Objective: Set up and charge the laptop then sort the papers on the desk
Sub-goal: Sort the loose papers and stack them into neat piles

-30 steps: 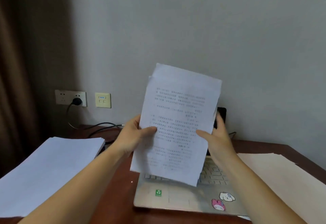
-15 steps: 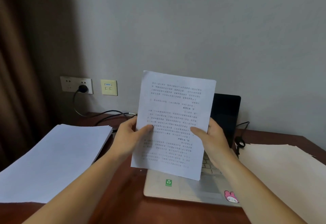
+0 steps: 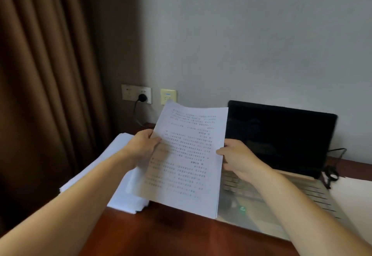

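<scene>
Both hands have carried the printed sheets (image 3: 185, 155) to the left of the laptop (image 3: 279, 135). Its dark screen now shows, where a moment ago the sheets hid most of it. The sheets are also lower and lean more to one side. The left hand (image 3: 143, 145) grips their left edge, thumb in front and fingers behind. The right hand (image 3: 235, 157) pinches their right edge the same way. The sheets are up in the air, not on the worktop (image 3: 161, 235), and their bottom left corner hangs over the white pile (image 3: 118, 155), which lies left of the laptop. Some cream sheets (image 3: 354, 195) lie right of the laptop. A plug (image 3: 142, 97) sits in the wall socket (image 3: 136, 92), behind and left of the laptop, and the lid is open, so the set-up part looks done. I cannot tell if the laptop is really charging. This looks like the sorting part, and I think these sheets are going to the white pile. They would need to come down flat with the edges lined up, or the thin bundle could slide apart.
</scene>
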Motion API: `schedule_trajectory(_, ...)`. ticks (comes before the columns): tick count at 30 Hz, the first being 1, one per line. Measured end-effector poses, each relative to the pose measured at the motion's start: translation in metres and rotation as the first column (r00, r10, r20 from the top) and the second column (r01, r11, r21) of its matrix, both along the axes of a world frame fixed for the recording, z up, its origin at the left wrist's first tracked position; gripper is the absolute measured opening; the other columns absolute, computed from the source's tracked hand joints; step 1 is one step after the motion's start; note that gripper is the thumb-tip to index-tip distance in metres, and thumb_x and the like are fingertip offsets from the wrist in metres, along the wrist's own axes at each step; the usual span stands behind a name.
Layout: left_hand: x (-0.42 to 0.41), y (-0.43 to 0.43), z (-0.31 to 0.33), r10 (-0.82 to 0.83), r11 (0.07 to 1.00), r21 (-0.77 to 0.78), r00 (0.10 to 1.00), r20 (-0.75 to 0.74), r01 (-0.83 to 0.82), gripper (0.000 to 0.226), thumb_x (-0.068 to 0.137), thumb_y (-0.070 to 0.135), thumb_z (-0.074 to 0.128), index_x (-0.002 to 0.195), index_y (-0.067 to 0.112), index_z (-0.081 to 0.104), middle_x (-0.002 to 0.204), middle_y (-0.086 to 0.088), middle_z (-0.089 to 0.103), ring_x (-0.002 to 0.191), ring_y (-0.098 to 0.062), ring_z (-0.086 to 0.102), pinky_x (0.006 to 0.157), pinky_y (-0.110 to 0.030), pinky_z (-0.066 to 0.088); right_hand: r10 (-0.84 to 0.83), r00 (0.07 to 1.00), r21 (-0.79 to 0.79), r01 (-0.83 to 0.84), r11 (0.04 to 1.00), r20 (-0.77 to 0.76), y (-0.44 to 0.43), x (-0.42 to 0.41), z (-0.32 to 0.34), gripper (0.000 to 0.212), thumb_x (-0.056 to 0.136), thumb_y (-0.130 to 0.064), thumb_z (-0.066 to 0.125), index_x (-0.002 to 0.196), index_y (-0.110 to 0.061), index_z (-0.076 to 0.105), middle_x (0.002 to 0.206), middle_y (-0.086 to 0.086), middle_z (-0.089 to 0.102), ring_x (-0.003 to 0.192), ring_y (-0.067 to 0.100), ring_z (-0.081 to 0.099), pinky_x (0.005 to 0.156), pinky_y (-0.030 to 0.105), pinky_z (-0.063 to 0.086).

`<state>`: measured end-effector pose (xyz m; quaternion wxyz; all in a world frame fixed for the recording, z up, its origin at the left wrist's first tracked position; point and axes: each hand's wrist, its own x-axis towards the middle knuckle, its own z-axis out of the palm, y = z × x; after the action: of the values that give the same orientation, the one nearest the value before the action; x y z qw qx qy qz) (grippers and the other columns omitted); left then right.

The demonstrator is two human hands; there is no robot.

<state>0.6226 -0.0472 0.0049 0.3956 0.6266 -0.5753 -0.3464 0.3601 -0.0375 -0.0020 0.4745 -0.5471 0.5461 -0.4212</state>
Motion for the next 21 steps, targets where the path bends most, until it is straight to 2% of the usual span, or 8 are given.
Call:
schedule_trajectory(4, 0.065, 0.007, -0.005, 0.176, 0.979, 0.105, 0.984, 0.026, -0.178, 0.025, 0.107, 0.021, 0.048, 0.096, 0.022, 0.072, 0.102, -0.002, 0.072, 0.096, -0.024, 0.071, 0.078, -0.035, 0.057, 0.021, 0.997, 0.095, -0.028, 0.995, 0.077, -0.018, 0.063, -0.02, 0.023, 0.091, 0.008, 0.053, 0.103, -0.001, 0.07, 0.101, 0.011, 0.076, 0.092, 0.027, 0.07, 0.073, 0.034, 0.054)
schedule_trajectory(6, 0.094, 0.005, -0.011, 0.223, 0.962, 0.147, 0.974, 0.048, -0.228, 0.03, 0.107, 0.015, 0.045, 0.105, 0.015, 0.075, 0.105, -0.008, 0.073, 0.097, -0.03, 0.072, 0.075, -0.037, 0.058, 0.043, 0.995, 0.13, -0.055, 0.99, 0.091, -0.027, 0.091, -0.028, 0.021, 0.091, 0.008, 0.054, 0.098, -0.003, 0.071, 0.102, 0.008, 0.076, 0.094, 0.024, 0.071, 0.07, 0.03, 0.055)
schedule_trajectory(9, 0.126, 0.0, -0.022, 0.227, 0.957, 0.157, 0.966, 0.122, -0.245, 0.026, 0.104, 0.014, 0.051, 0.101, 0.018, 0.077, 0.099, -0.005, 0.075, 0.089, -0.023, 0.074, 0.071, -0.034, 0.063, 0.072, 0.993, 0.177, -0.087, 0.98, 0.089, -0.037, 0.122, -0.039, 0.022, 0.091, 0.008, 0.053, 0.095, -0.002, 0.072, 0.101, 0.006, 0.075, 0.09, 0.02, 0.071, 0.061, 0.027, 0.052)
schedule_trajectory(12, 0.146, -0.01, -0.034, 0.25, 0.954, 0.127, 0.953, 0.172, -0.273, 0.022, 0.101, 0.013, 0.057, 0.097, 0.022, 0.077, 0.095, -0.001, 0.075, 0.083, -0.017, 0.074, 0.056, -0.024, 0.057, 0.08, 0.996, 0.189, -0.088, 0.978, 0.05, -0.047, 0.142, -0.048, 0.022, 0.091, 0.009, 0.052, 0.097, 0.0, 0.071, 0.098, 0.007, 0.075, 0.082, 0.018, 0.071, 0.055, 0.025, 0.052)
schedule_trajectory(14, 0.154, -0.018, -0.044, 0.277, 0.949, 0.095, 0.939, 0.203, -0.301, 0.023, 0.1, 0.011, 0.058, 0.099, 0.023, 0.077, 0.097, 0.001, 0.073, 0.083, -0.015, 0.071, 0.053, -0.021, 0.052, 0.059, 0.998, 0.183, -0.064, 0.981, 0.032, -0.055, 0.151, -0.055, 0.02, 0.089, 0.009, 0.055, 0.096, 0.001, 0.071, 0.096, 0.01, 0.075, 0.077, 0.018, 0.071, 0.053, 0.025, 0.054)
schedule_trajectory(17, 0.16, -0.029, -0.063, 0.308, 0.941, 0.042, 0.899, 0.313, -0.337, 0.027, 0.101, 0.011, 0.053, 0.102, 0.023, 0.077, 0.101, 0.001, 0.071, 0.081, -0.015, 0.069, 0.06, -0.027, 0.059, 0.037, 0.999, 0.177, -0.035, 0.984, -0.009, -0.066, 0.159, -0.065, 0.013, 0.088, 0.009, 0.06, 0.093, 0.001, 0.069, 0.095, 0.013, 0.074, 0.075, 0.022, 0.072, 0.055, 0.029, 0.056)
schedule_trajectory(19, 0.16, -0.031, -0.072, 0.324, 0.933, 0.017, 0.86, 0.394, -0.36, 0.029, 0.1, 0.013, 0.047, 0.104, 0.024, 0.074, 0.095, 0.003, 0.07, 0.076, -0.016, 0.069, 0.065, -0.033, 0.061, 0.034, 0.995, 0.153, -0.019, 0.988, -0.091, -0.07, 0.161, -0.067, 0.005, 0.087, 0.005, 0.064, 0.09, 0.003, 0.062, 0.083, 0.014, 0.07, 0.062, 0.022, 0.064, 0.052, 0.029, 0.053)
schedule_trajectory(21, 0.16, -0.033, -0.078, 0.325, 0.932, -0.001, 0.833, 0.448, -0.363, 0.029, 0.098, 0.017, 0.047, 0.109, 0.025, 0.072, 0.091, 0.006, 0.069, 0.077, -0.015, 0.068, 0.066, -0.032, 0.058, 0.022, 0.974, 0.102, 0.001, 0.995, -0.224, -0.073, 0.161, -0.071, 0.019, 0.084, -0.002, 0.068, 0.089, -0.007, 0.05, 0.068, 0.013, 0.06, 0.047, 0.021, 0.053, 0.047, 0.029, 0.047)
